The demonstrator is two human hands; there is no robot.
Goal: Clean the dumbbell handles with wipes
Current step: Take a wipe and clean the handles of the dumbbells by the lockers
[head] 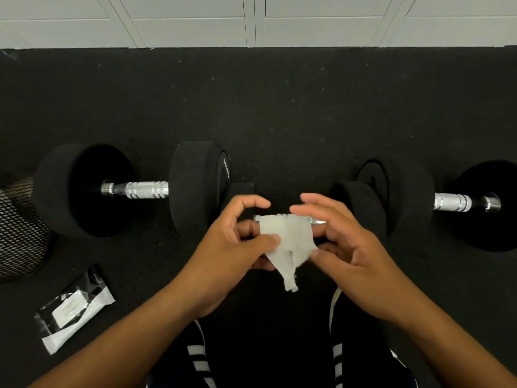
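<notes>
**Wipe held over the small dumbbell's handle**

The white wipe [288, 242] is crumpled and hangs in a point. The left hand [232, 247] pinches its left edge with the thumb, and the right hand [344, 242] pinches its right edge. It lies over the silver handle of the small dumbbell [361, 203], which lies in the middle between 2 bigger ones. The left dumbbell [131, 189] and the right dumbbell [447, 203] have black round heads and ribbed chrome handles. All 3 are on the black speckled floor [279, 107]. A wipes packet [74, 309] lies at the lower left, near a mesh basket [19, 228]. White cabinets [257, 21] stand behind.
</notes>
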